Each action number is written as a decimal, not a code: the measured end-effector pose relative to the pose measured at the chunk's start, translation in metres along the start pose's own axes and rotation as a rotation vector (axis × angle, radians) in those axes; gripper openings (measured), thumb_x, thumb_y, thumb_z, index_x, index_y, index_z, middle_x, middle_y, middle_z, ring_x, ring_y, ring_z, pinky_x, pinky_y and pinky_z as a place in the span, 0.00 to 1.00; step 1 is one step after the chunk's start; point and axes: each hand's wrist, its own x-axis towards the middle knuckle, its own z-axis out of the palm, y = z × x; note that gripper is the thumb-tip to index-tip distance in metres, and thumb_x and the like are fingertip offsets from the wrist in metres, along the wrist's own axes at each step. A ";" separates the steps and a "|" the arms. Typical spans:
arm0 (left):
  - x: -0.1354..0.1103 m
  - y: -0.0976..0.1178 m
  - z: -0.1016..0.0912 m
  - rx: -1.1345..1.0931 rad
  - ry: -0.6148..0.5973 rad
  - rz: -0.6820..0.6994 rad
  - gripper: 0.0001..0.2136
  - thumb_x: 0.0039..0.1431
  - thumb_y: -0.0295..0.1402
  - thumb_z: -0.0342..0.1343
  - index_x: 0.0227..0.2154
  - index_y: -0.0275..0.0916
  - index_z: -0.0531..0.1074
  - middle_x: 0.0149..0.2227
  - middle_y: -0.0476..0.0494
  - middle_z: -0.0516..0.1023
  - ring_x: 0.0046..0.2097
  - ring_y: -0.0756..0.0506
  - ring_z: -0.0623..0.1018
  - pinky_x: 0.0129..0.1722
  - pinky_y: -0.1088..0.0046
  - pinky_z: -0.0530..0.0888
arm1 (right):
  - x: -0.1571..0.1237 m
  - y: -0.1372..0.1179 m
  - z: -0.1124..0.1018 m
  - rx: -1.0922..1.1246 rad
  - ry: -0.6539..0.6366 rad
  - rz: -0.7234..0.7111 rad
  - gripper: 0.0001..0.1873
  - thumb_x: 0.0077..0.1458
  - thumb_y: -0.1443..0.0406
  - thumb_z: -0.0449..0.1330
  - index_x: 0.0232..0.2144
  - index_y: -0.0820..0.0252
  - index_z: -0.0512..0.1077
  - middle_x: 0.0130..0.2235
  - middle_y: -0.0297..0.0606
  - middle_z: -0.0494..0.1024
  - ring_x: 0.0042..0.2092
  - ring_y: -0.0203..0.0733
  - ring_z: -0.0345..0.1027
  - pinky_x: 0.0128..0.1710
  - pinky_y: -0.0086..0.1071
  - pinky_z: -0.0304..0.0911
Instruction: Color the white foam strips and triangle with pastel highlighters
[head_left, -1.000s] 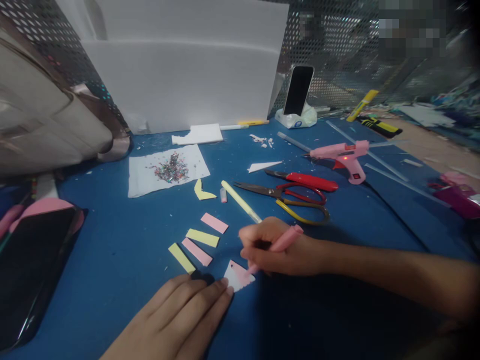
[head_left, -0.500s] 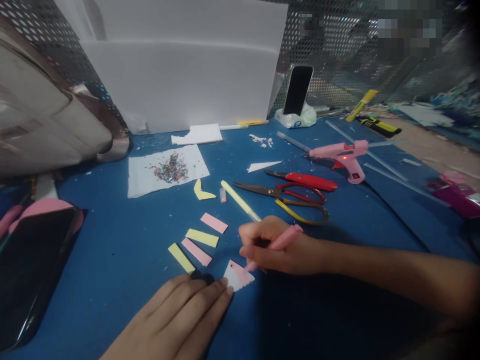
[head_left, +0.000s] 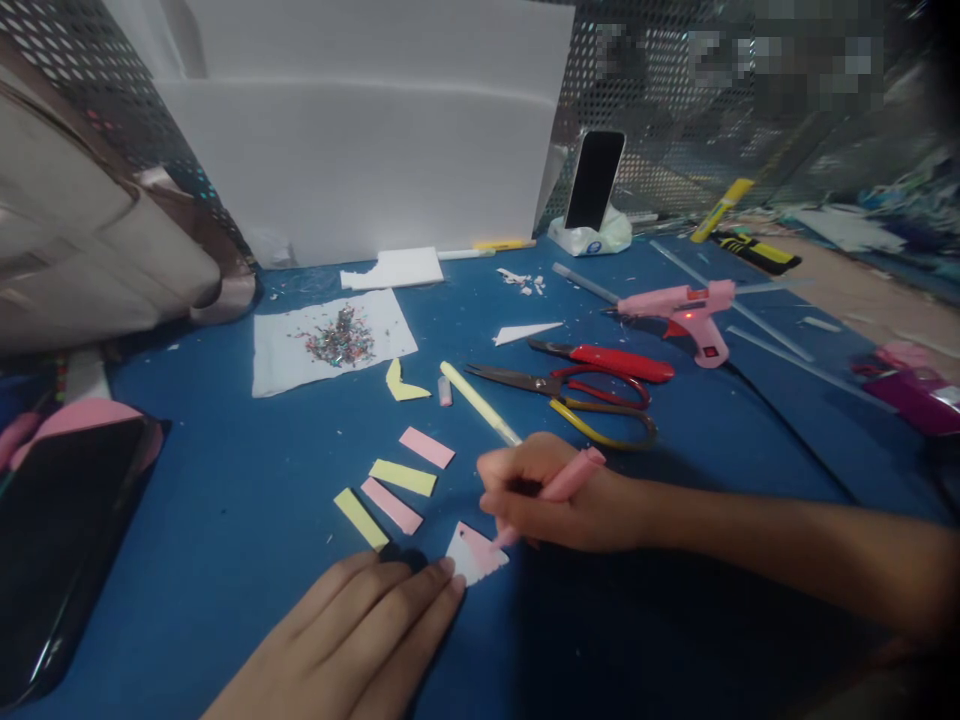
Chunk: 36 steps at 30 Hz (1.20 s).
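My right hand point(head_left: 551, 495) is closed around a pink marker point(head_left: 559, 488), whose tip rests on a small white triangular paper piece point(head_left: 472, 553) with a zigzag edge, partly coloured pink. My left hand point(head_left: 352, 640) lies flat with its fingers stretched out, the fingertips pressing the left corner of that paper piece onto the blue table point(head_left: 247, 520). A small black object point(head_left: 401, 553) shows just past the left fingertips. Pink and yellow paper strips point(head_left: 397, 485) lie just beyond the left hand.
Scissors point(head_left: 577, 395), a red cutter point(head_left: 611, 360), a pale yellow pen point(head_left: 480, 403) and a pink glue gun point(head_left: 686, 310) lie beyond my right hand. White paper with glitter point(head_left: 334, 340), a propped phone point(head_left: 595, 180), white boards point(head_left: 360, 140) and a black tablet point(head_left: 60, 540) surround the area.
The marker tip has shifted slightly up and left across the paper piece. My left hand stays put.
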 end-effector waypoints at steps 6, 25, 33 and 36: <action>-0.002 0.002 -0.003 -0.021 -0.031 -0.021 0.17 0.69 0.25 0.43 0.57 0.37 0.67 0.53 0.47 0.75 0.51 0.45 0.72 0.57 0.66 0.63 | 0.000 0.000 -0.002 -0.023 0.015 -0.012 0.18 0.64 0.59 0.55 0.23 0.61 0.61 0.24 0.30 0.69 0.26 0.31 0.61 0.24 0.24 0.54; -0.003 0.002 -0.002 -0.053 -0.033 -0.016 0.19 0.69 0.23 0.43 0.59 0.36 0.65 0.54 0.46 0.74 0.52 0.44 0.71 0.58 0.64 0.61 | 0.000 -0.001 0.000 0.031 -0.026 0.007 0.20 0.65 0.61 0.53 0.21 0.61 0.59 0.21 0.28 0.64 0.25 0.30 0.63 0.24 0.23 0.54; -0.003 0.000 0.001 -0.028 -0.007 0.002 0.16 0.71 0.31 0.44 0.57 0.37 0.67 0.52 0.44 0.75 0.50 0.44 0.72 0.56 0.65 0.62 | 0.000 0.000 0.001 0.043 -0.006 0.004 0.21 0.65 0.61 0.54 0.21 0.62 0.59 0.21 0.29 0.66 0.25 0.31 0.66 0.24 0.23 0.55; -0.003 -0.001 0.002 -0.018 0.007 0.016 0.17 0.71 0.33 0.44 0.57 0.36 0.67 0.52 0.43 0.75 0.50 0.43 0.72 0.56 0.63 0.61 | -0.001 0.000 0.001 0.025 0.065 -0.006 0.18 0.63 0.61 0.56 0.22 0.61 0.60 0.23 0.28 0.66 0.27 0.31 0.66 0.24 0.23 0.55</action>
